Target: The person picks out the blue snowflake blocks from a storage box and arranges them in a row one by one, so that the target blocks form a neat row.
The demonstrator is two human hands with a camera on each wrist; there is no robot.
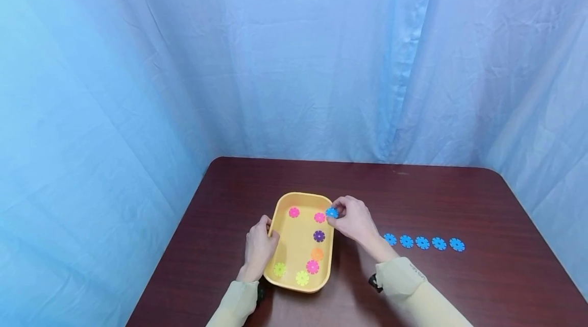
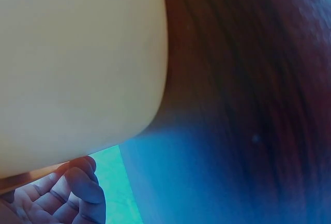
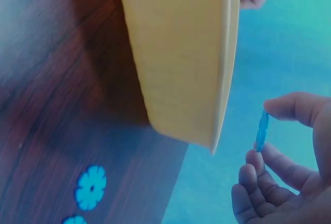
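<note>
In the right wrist view, my right hand [image 3: 282, 162] pinches a blue disc [image 3: 262, 130] over the yellow tray [image 1: 328, 230]. My left hand [image 1: 259, 247] grips its left rim. Five blue discs [image 1: 422, 242] already lie in a row on the surface [image 1: 459, 199]; seven other colours remain inside, I judge.

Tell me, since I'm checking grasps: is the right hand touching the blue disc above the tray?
Touching. The right wrist view shows the blue disc edge-on, pinched between thumb and fingertip of the right hand.
</note>
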